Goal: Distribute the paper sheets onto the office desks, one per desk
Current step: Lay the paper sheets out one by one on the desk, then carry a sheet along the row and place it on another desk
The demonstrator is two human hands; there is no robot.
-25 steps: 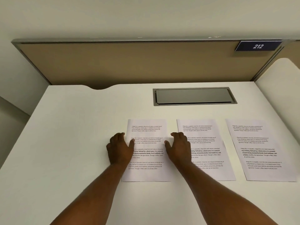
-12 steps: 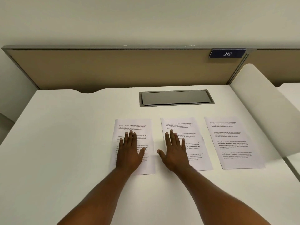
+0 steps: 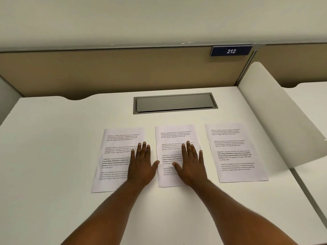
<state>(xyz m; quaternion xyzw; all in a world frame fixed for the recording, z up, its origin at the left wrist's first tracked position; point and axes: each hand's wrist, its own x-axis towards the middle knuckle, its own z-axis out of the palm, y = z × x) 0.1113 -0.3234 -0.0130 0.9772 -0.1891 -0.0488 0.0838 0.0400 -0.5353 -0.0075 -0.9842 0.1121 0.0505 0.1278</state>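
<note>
Three printed paper sheets lie side by side on the white table (image 3: 53, 156) in front of me, each separated from the next by a narrow strip of bare surface. My left hand (image 3: 142, 163) rests flat, palm down, on the right part of the left sheet (image 3: 115, 156), fingers straight and close together, thumb spread out toward the gap between the pages. My right hand (image 3: 192, 165) lies flat in the same way on the middle sheet (image 3: 169, 137), fingers extended, thumb stretched left across the text. Neither hand grips anything; both are open and pressed on the paper. The right sheet (image 3: 235, 152) lies untouched, just beside the middle one and turned slightly, its lower edge angled toward the right.

Beyond the sheets, a grey cable hatch (image 3: 175, 103) is set into the table. Behind it stands a tan partition (image 3: 106, 73) with a blue number plate (image 3: 231, 50) reading 212 near its upper right corner. A white curved divider (image 3: 276, 112) rises along the right edge of the table, and past it a neighbouring desk (image 3: 311, 96) shows only in part.
</note>
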